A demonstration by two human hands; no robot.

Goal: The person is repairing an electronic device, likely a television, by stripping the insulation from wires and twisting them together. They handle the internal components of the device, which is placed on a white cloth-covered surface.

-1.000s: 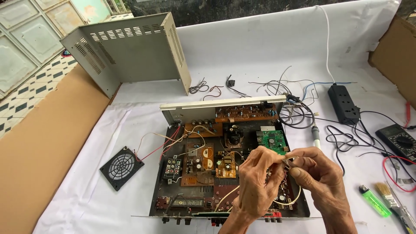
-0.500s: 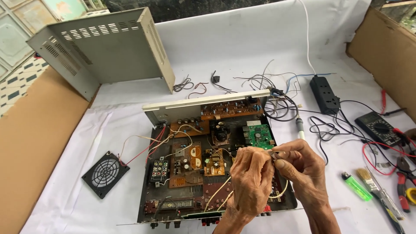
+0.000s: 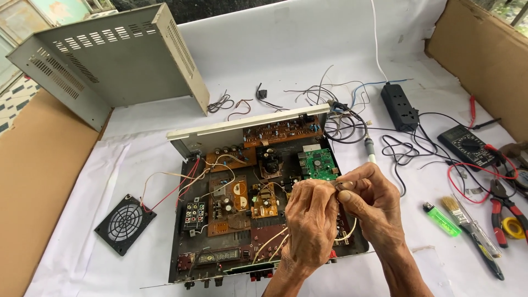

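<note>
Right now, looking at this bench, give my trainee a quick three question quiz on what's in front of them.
1. True or false: the grey metal cover sits fitted on the open chassis.
2. What lies nearest the green lighter? A paintbrush, B black fan, C power strip.
3. Fill in: the left hand and right hand meet over the ____ circuit board.

Key: 1 false; 2 A; 3 green.
</note>
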